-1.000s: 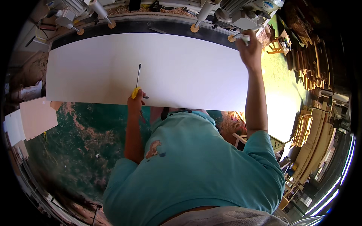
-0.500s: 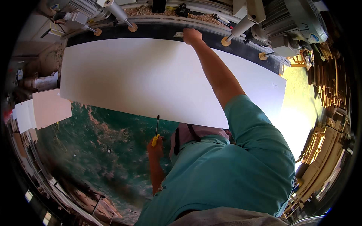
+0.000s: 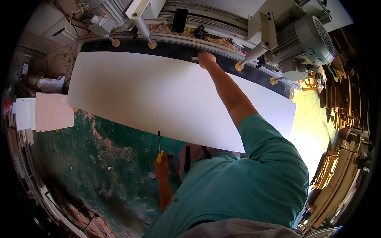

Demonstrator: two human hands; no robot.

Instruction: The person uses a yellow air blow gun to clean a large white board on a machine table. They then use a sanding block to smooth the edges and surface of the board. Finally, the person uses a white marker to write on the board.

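A large white panel (image 3: 131, 83) lies across the machine bed in front of me. My left hand (image 3: 162, 168) hangs low beside my body, closed around a screwdriver (image 3: 160, 157) with a yellow handle. Its dark shaft points away from me, close to the panel's near edge. My right arm reaches across the panel to its far edge. There my right hand (image 3: 207, 59) is closed, with a small light-coloured piece (image 3: 194, 58) sticking out at the left of its fingers. What kind of piece it is does not show.
Beyond the panel runs a black machine bed strip (image 3: 174, 49). Clamp rods with round pads (image 3: 239, 66) and a grey motor (image 3: 315, 39) overhang it. A phone (image 3: 179, 20) rests among wood shavings. Stacked wood strips (image 3: 341, 99) stand at right, pale boards (image 3: 54, 112) at left.
The view has shifted, so the panel and machine sit lower in the picture. My right hand stays at the far edge with the small piece; my left still holds the screwdriver.
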